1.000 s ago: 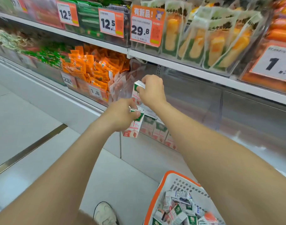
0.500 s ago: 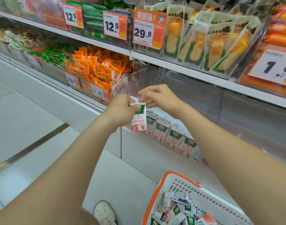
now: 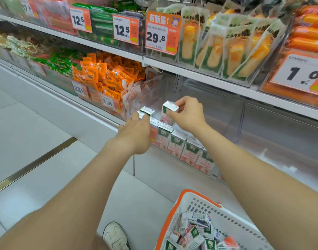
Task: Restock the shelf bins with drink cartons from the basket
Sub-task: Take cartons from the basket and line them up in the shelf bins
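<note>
Small drink carton (image 3: 169, 112) is upright in the right hand (image 3: 188, 115), raised just above the left end of the front row of cartons (image 3: 181, 147) in the clear shelf bin (image 3: 241, 123). The right fingers (image 3: 180, 102) pinch it at its top end, thumb on the near face and the others over the far edge, with the body hanging free below. The left hand (image 3: 134, 134) reaches in at the bin's left end, fingertips against a second carton (image 3: 146, 110) that sits high and tilted there; the back of the hand hides the grip, so I cannot tell whether it clasps or only steadies. Judgement on handling: these look light, and stiff along the edges. The faces likely dent if squeezed, and the coated board may be a little slick. Best taken across the two narrow sides near the top, as the right hand has it, leaving the base free to seat in the row. More cartons lie jumbled in the white basket (image 3: 205, 204), well below the bin on the near side. Most of the bin behind and to the right of the row looks unfilled.
</note>
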A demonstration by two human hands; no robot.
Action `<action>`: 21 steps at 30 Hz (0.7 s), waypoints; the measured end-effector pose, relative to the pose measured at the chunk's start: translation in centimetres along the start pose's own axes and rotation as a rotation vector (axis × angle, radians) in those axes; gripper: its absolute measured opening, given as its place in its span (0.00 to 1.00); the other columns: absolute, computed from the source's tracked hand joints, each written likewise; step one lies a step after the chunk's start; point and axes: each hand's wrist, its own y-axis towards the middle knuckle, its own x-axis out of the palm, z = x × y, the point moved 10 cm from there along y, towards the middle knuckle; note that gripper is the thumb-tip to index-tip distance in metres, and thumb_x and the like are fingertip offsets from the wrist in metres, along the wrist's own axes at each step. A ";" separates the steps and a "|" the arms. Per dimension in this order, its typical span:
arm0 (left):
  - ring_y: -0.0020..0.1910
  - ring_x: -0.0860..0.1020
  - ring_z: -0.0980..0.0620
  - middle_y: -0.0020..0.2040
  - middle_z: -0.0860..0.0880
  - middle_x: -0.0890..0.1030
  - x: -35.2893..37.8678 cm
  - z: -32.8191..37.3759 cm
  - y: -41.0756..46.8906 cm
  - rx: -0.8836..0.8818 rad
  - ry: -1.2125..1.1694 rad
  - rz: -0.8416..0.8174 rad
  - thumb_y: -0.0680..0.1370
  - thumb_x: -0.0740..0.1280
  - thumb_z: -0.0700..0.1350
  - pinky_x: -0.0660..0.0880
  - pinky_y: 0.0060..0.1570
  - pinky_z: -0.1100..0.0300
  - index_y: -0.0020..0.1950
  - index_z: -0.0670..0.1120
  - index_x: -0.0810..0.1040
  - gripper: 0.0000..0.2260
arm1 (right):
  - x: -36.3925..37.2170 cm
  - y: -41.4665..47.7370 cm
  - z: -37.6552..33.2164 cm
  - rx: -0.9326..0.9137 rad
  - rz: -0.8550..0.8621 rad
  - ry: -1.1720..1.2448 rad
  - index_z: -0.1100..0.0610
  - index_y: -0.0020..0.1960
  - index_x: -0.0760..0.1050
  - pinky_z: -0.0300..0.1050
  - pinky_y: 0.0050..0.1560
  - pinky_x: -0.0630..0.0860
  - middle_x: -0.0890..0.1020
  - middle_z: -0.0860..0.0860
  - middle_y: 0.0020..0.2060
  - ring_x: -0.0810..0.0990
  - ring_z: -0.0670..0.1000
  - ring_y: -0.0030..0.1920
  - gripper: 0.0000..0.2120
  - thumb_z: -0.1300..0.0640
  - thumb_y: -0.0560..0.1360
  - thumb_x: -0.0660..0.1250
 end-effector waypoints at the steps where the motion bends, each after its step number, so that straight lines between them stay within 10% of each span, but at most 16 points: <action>1: 0.71 0.67 0.37 0.70 0.41 0.64 0.4 0.4 -0.2 0.014 0.044 -0.011 0.82 0.66 0.47 0.67 0.67 0.38 0.73 0.45 0.65 0.21 | 0.9 -0.3 -0.2 -0.003 -0.028 -0.016 0.51 0.42 0.78 0.49 0.46 0.81 0.84 0.48 0.39 0.82 0.48 0.43 0.11 0.56 0.70 0.80; 9: 0.69 0.68 0.34 0.72 0.41 0.63 0.7 1.3 -1.0 0.034 0.219 0.034 0.82 0.67 0.48 0.69 0.64 0.41 0.75 0.46 0.61 0.25 | 7.0 0.1 -0.2 0.013 -0.316 -0.163 0.68 0.43 0.78 0.57 0.45 0.78 0.81 0.66 0.38 0.73 0.60 0.37 0.14 0.57 0.79 0.62; 15: 0.61 0.73 0.36 0.64 0.40 0.69 -1.1 4.5 -3.2 0.136 0.149 0.263 0.81 0.66 0.45 0.72 0.52 0.46 0.67 0.43 0.67 0.17 | 1.3 -3.1 -2.5 -0.215 -0.113 -0.240 0.57 0.57 0.83 0.45 0.62 0.75 0.86 0.51 0.47 0.82 0.54 0.52 0.12 0.61 0.79 0.63; 21: 0.58 0.80 0.41 0.58 0.46 0.80 6.7 8.9 -7.3 0.290 0.070 -0.215 0.81 0.66 0.51 0.79 0.57 0.46 0.58 0.48 0.77 0.09 | -4.9 -17.1 -1.0 -0.334 -0.097 -0.156 0.49 0.47 0.83 0.38 0.43 0.78 0.83 0.43 0.35 0.81 0.42 0.36 0.09 0.60 0.72 0.69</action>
